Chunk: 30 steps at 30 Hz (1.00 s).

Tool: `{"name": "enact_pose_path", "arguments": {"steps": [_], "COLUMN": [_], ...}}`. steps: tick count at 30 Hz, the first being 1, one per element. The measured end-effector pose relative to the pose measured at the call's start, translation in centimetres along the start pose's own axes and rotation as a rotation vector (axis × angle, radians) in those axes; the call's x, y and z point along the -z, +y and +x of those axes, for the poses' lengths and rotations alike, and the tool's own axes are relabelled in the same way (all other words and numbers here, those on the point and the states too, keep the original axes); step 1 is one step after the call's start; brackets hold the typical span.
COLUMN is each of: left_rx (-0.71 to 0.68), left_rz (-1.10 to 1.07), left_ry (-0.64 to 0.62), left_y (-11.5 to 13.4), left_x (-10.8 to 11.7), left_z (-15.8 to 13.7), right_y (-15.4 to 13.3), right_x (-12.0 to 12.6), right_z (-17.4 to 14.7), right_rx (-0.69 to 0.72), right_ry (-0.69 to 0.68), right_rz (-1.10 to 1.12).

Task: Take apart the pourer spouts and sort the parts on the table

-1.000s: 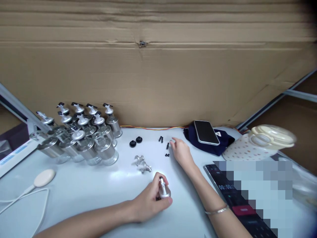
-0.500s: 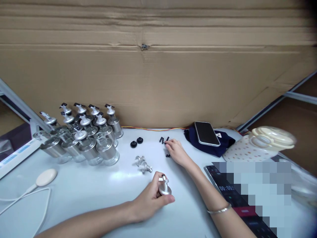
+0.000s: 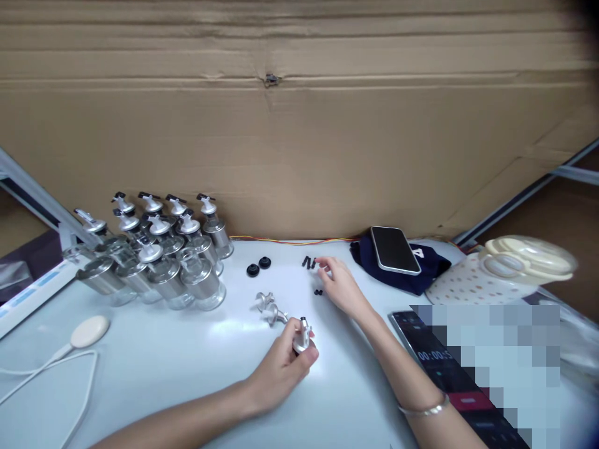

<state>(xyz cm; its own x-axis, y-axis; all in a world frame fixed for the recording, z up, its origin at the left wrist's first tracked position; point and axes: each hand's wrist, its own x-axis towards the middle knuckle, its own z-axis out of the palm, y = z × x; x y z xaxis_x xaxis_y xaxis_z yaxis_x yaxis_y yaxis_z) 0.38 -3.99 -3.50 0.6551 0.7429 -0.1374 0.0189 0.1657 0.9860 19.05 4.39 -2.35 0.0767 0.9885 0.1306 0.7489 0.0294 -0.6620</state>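
My left hand [image 3: 284, 368] is closed around a silver pourer spout [image 3: 304, 337], which stands upright in the fingers with a small black tip on top. My right hand [image 3: 343, 285] hovers at a few small black lever pieces [image 3: 309, 262], its fingertips beside the rightmost one and apart from each other. Just below those fingers lie two tiny black caps [image 3: 318, 292]. Between the hands and the bottles are two loose silver spout pieces [image 3: 276, 315] on their sides. Farther back sit two black ribbed stoppers [image 3: 253, 270].
Several glass-and-steel bottles [image 3: 201, 284] crowd the left, many topped with spouts. A white round device [image 3: 90, 331] with a cable lies front left. At right are a phone [image 3: 395, 250] on a dark blue cloth [image 3: 428, 274], a dotted jug [image 3: 477, 280] and a timer screen [image 3: 435, 355].
My right hand has moved slightly right, and its fingertips have spread by the black levers. My left hand has shifted a little up with the spout, which is now turned differently.
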Motion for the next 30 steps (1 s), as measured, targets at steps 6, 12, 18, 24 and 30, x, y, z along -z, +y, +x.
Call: {"name": "enact_pose_path", "arguments": {"steps": [6,12,18,24,30], "left_rx": [0.044,0.036,0.021,0.053,0.113], "left_rz": [-0.095,-0.138,-0.267,-0.169,-0.064], "left_ry": [-0.015,-0.062,-0.087,-0.108,-0.12], "left_y": [-0.4,-0.3,-0.9,-0.9,-1.0], "left_x": [0.2,0.2,0.4,0.7,0.8], "left_z": [-0.1,0.5,0.6,0.5,0.6], "right_y": [-2.7,-2.8,-3.5,-4.0,-3.7], "right_x": [2.9,2.2,1.9,2.0,1.9], "right_z": [-3.8,-5.3,-5.4,-5.7,-5.8], "right_rx": [0.111,0.066,0.052,0.057,-0.005], "right_ry": [-0.489,-0.71,-0.704,-0.698,-0.75], "right_rz": [0.451,0.682,0.618,0.504,0.555]}}
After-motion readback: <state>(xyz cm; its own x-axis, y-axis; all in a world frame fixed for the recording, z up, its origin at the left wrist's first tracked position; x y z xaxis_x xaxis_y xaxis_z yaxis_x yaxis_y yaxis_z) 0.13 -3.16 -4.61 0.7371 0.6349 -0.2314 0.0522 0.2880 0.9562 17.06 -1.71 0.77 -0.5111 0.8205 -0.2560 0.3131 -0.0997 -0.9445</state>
